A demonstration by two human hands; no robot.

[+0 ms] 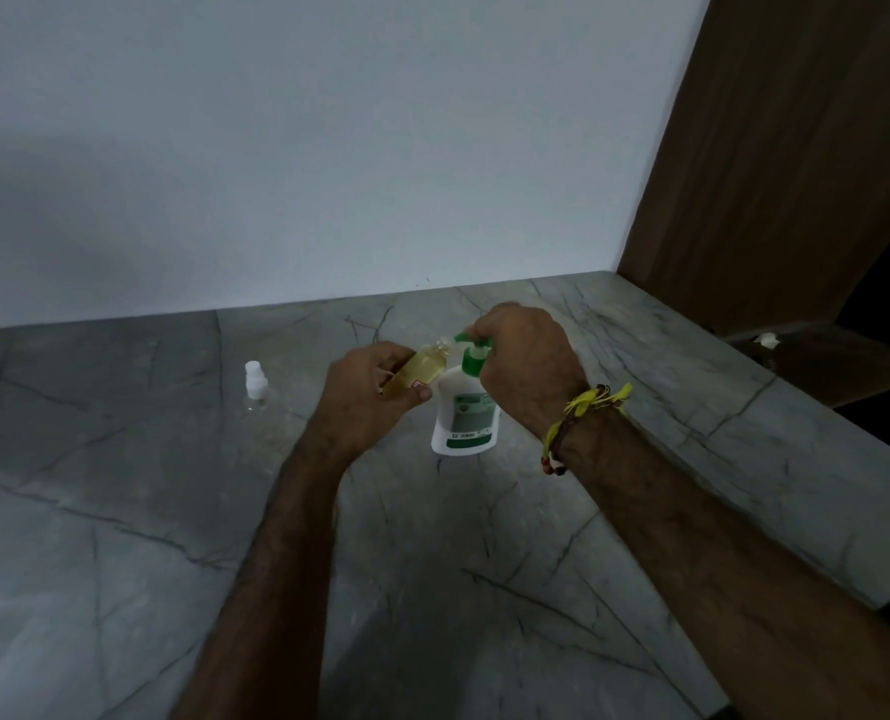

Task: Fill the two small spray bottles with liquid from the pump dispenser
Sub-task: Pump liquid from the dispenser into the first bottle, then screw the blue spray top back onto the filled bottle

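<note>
While hands press, a round clear bottle (422, 374) tilts.

A grey marble-patterned tabletop (172, 511) with dark veins runs back to a pale wall and ends on the right against a brown wooden panel. Standing on it near the middle is a white pump dispenser (464, 420) with a green pump head and a green label, and well to its left stands a small clear spray bottle (255, 387) with a white cap (its see-through body is hard to make out against the stone).
</note>
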